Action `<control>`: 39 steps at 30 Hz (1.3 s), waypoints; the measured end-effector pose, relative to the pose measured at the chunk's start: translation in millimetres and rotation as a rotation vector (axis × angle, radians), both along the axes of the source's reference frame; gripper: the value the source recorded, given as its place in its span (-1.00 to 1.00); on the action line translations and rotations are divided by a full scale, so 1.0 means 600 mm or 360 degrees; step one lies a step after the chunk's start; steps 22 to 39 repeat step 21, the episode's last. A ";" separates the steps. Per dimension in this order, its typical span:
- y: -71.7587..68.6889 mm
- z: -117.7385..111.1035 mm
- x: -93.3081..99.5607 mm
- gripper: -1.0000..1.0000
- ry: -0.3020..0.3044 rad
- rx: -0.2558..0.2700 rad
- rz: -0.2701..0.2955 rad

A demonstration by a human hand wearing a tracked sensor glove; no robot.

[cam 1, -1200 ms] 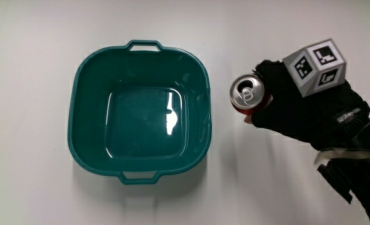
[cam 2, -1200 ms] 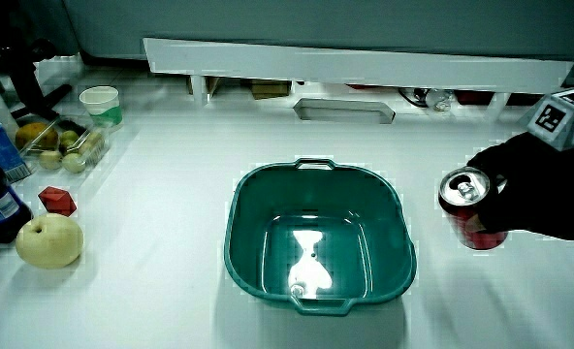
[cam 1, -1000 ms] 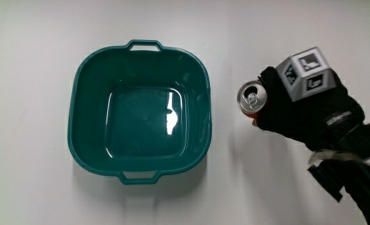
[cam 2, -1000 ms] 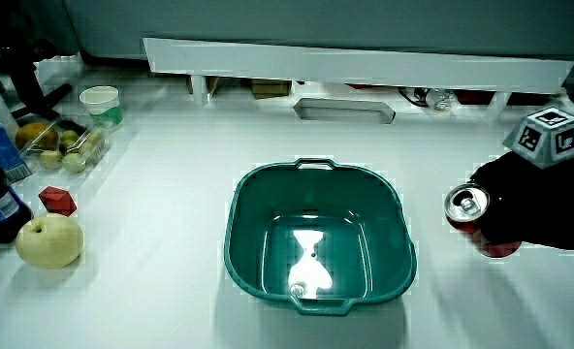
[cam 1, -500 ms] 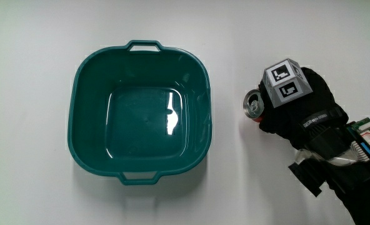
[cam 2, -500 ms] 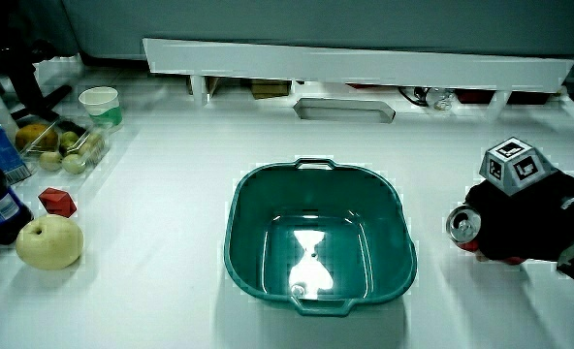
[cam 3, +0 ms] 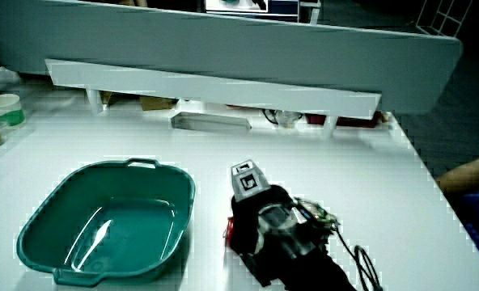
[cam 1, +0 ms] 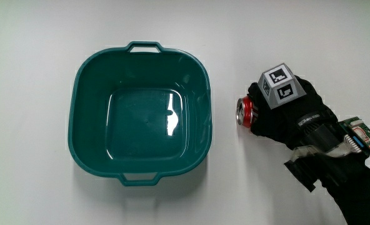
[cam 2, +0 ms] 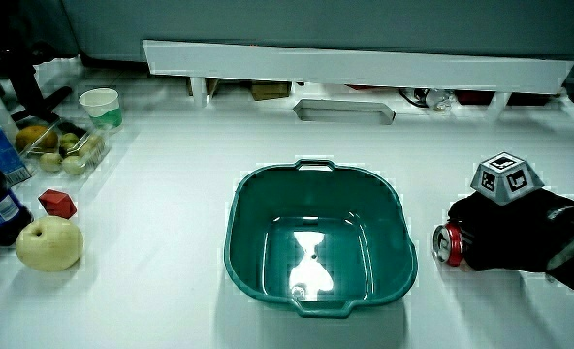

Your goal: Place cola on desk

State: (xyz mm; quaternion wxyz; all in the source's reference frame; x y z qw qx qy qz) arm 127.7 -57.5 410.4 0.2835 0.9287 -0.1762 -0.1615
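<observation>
grip closed on cola can, lying beside teal basin

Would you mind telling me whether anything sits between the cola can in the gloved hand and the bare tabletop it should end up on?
Nothing visible does. The hand grips the cola can tipped on its side, low over bare table beside the teal basin, which stands apart from the can.
</observation>
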 end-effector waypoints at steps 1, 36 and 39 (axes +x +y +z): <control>-0.001 0.003 0.001 0.00 -0.0004 -0.0011 0.0001; -0.003 -0.005 0.028 -0.67 -0.0079 -0.0043 0.0086; -0.003 -0.005 0.028 -0.67 -0.0079 -0.0043 0.0086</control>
